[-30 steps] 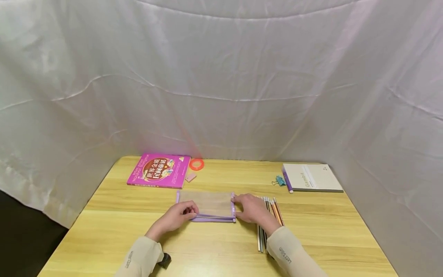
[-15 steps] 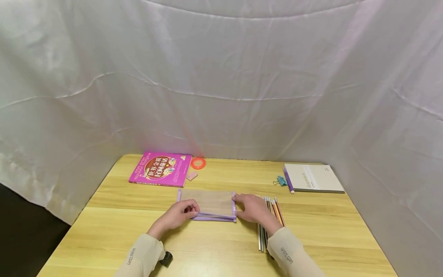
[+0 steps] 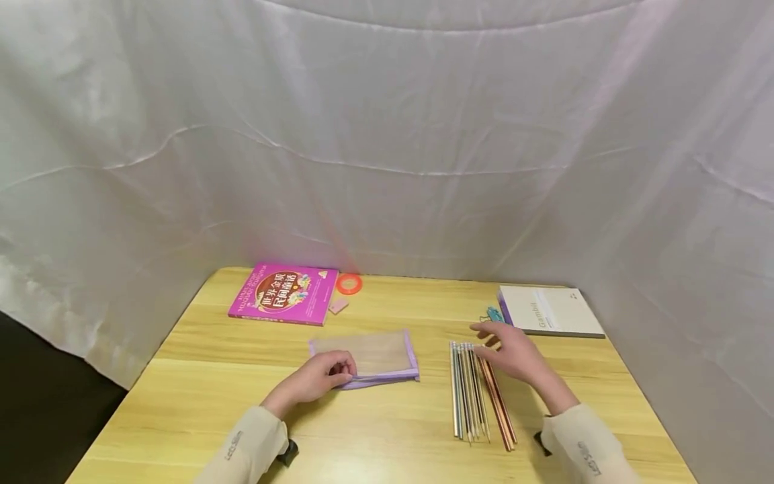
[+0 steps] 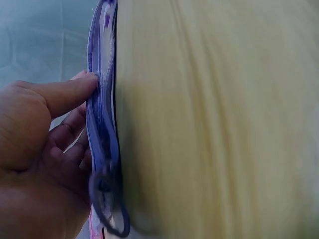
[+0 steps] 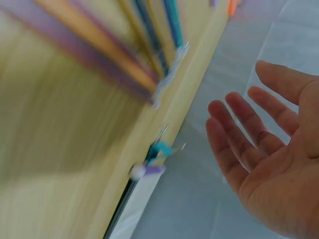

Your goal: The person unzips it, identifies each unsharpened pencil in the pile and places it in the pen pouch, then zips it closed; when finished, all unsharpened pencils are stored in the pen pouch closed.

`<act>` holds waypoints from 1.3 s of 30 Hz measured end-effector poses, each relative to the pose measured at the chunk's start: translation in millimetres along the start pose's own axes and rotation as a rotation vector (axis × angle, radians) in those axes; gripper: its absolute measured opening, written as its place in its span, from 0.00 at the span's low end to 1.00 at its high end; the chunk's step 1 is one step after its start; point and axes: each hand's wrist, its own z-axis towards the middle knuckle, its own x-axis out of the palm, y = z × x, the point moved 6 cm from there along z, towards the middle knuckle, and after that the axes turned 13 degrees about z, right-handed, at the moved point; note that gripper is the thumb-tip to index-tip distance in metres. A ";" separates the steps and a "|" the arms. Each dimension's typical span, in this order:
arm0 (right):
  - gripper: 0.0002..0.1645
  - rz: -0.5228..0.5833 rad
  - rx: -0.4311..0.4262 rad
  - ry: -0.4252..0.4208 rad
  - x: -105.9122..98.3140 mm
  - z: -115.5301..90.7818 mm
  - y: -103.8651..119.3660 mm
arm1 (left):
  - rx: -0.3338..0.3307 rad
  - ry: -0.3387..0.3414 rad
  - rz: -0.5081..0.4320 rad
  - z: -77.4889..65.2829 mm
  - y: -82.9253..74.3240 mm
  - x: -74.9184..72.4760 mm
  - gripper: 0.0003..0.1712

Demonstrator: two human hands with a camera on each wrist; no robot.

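Note:
A see-through mesh pencil pouch (image 3: 369, 351) with purple edging lies at the table's middle. My left hand (image 3: 317, 376) pinches its zipper edge at the near left corner; the left wrist view shows the thumb on the purple zipper (image 4: 102, 109), its two sides slightly apart, with a loop (image 4: 107, 204) at one end. My right hand (image 3: 514, 351) is over the top ends of several pencils (image 3: 465, 393), fingers spread and loosely bent. The right wrist view shows nothing in that hand (image 5: 271, 149), apart from the blurred pencils (image 5: 119, 50).
At the back left are a pink book (image 3: 284, 294), an orange tape ring (image 3: 349, 284) and a pink eraser (image 3: 338, 306). A teal binder clip (image 3: 495, 314), a purple pen (image 5: 152, 170) and a notebook (image 3: 553, 310) are at the back right. Grey cloth (image 3: 411, 202) hangs behind the table.
My right hand has let go of the pouch's right edge and moved right, over the pencils. The pouch's right end has tilted slightly. My left hand keeps its hold.

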 end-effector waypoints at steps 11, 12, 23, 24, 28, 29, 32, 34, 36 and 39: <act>0.23 0.251 0.187 0.048 -7.0 -29.0 -59.8 | 0.077 0.004 -0.035 -0.1 -13.7 -0.1 0.07; 0.23 0.274 0.202 0.052 -5.4 -31.0 -64.0 | 0.078 0.001 -0.023 -0.3 -14.4 -0.4 0.08; 0.25 0.356 0.267 0.036 12.3 -41.1 -81.8 | 0.003 0.047 -0.107 1.3 -15.9 2.7 0.12; 0.25 0.370 0.272 0.036 13.3 -41.3 -82.5 | 0.000 0.054 -0.115 1.9 -16.2 3.4 0.13; 0.27 0.415 0.287 0.050 17.5 -41.6 -85.4 | -0.009 0.066 -0.136 4.3 -17.7 4.8 0.13; 0.28 0.416 0.291 0.050 18.4 -41.4 -86.1 | -0.010 0.068 -0.143 4.8 -18.1 5.2 0.13; 0.30 0.414 0.310 0.040 20.3 -41.4 -88.3 | -0.003 0.063 -0.173 6.7 -20.1 6.3 0.12; 0.30 0.425 0.328 0.028 21.5 -41.6 -89.6 | 0.000 0.062 -0.205 7.8 -21.4 7.6 0.12; 0.30 0.444 0.344 0.025 22.8 -42.3 -90.5 | -0.005 0.066 -0.237 8.6 -21.6 9.9 0.12; 0.30 0.483 0.364 0.024 25.2 -43.6 -91.9 | -0.022 0.070 -0.283 10.1 -21.2 14.4 0.11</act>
